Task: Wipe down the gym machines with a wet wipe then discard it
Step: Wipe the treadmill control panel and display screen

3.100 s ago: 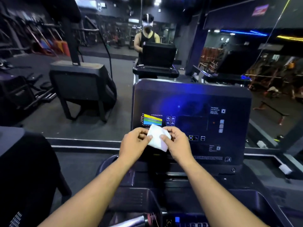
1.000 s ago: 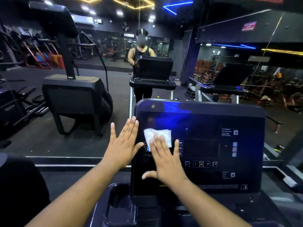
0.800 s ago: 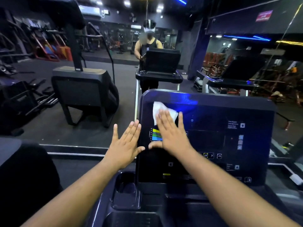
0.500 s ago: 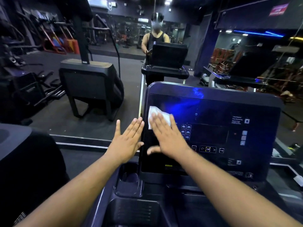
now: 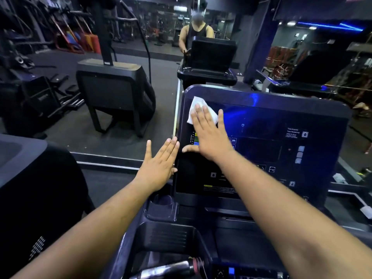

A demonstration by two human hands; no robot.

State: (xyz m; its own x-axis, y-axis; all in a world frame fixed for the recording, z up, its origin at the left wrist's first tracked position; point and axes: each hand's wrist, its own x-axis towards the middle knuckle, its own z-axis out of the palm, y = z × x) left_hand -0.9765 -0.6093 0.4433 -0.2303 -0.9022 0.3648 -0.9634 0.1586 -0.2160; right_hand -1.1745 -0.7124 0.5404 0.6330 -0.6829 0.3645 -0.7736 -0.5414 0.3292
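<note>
Wet wipe (image 5: pixel 196 109), one white sheet, lies flat on the far left corner of the single dark treadmill console (image 5: pixel 261 141), pinned under the straight, spread fingers (image 5: pixel 203 115) of the right hand (image 5: pixel 209 137), whose thumb points left across the screen. Left hand (image 5: pixel 161 166), fingers straight and held together, holds nothing and stands just beside the console's left edge, above one cup holder (image 5: pixel 163 202). Compared with half a second ago, the wipe and right hand sit farther up the panel toward its top edge, while the left hand keeps its place beside the console.
</note>
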